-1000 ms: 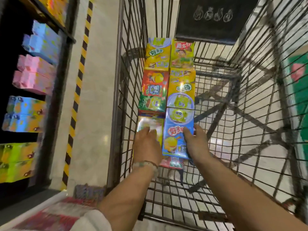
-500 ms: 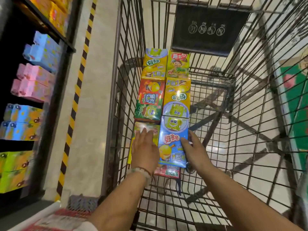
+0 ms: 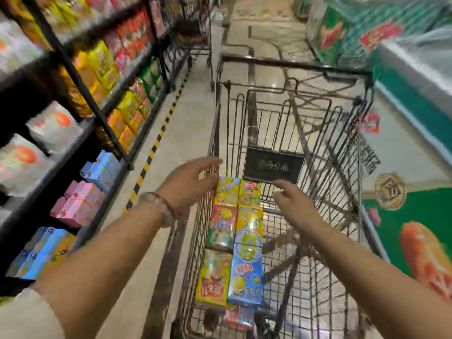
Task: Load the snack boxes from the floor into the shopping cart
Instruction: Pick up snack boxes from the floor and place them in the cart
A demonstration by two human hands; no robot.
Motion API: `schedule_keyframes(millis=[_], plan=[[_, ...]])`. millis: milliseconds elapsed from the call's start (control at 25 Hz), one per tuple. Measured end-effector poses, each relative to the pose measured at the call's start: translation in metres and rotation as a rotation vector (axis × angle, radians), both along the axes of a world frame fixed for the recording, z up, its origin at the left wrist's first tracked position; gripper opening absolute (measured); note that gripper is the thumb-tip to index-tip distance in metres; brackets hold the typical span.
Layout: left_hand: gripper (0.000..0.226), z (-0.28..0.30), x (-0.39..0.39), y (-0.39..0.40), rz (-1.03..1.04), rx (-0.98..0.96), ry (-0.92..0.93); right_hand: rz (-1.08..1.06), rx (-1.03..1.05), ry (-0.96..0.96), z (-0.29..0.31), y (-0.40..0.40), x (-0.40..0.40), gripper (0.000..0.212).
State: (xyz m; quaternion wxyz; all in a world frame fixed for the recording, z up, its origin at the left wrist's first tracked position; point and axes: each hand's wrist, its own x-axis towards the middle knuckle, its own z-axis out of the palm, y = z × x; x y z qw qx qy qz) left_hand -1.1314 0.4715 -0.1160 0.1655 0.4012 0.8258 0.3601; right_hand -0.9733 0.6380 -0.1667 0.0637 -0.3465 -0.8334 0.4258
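Several snack boxes lie flat in two rows along the left side of the wire shopping cart. The nearest are a blue box and a yellow box; a red and green box and more yellow boxes lie beyond them. A pink box shows under the near end. My left hand hovers over the cart's left rim, fingers loosely spread, holding nothing. My right hand is raised above the basket, fingers relaxed and empty.
Store shelves packed with coloured boxes run along the left, edged by a yellow-black floor stripe. A green display freezer stands to the right. The cart's black child-seat flap is at its far end. The aisle floor stretches ahead.
Both hands have let go of the blue and yellow boxes and lifted out of the basket. The camera has tilted up from the cart floor toward the aisle.
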Motion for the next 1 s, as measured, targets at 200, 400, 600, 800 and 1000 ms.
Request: schedule_keyframes(millis=[200,400,600,800,1000], plan=[[0.039,0.152,-0.009,-0.097,0.046,0.004,0.258,0.311,0.234,0.152,0.145,-0.032,-0.028,0.041],[0.046,0.233,0.061,-0.234,0.304,0.024,0.411,0.738,0.360,0.311,0.245,-0.099,-0.042,0.039],[0.068,0.266,0.194,-0.359,0.615,-0.181,0.498,1.156,0.430,0.473,0.304,-0.208,-0.027,0.040],[0.057,0.297,0.361,-0.459,0.931,-0.379,0.527,1.528,0.482,0.661,0.336,-0.347,0.040,0.042],[0.050,0.326,0.564,-0.524,1.230,-0.578,0.466,1.878,0.415,0.827,0.359,-0.485,0.160,0.042]])
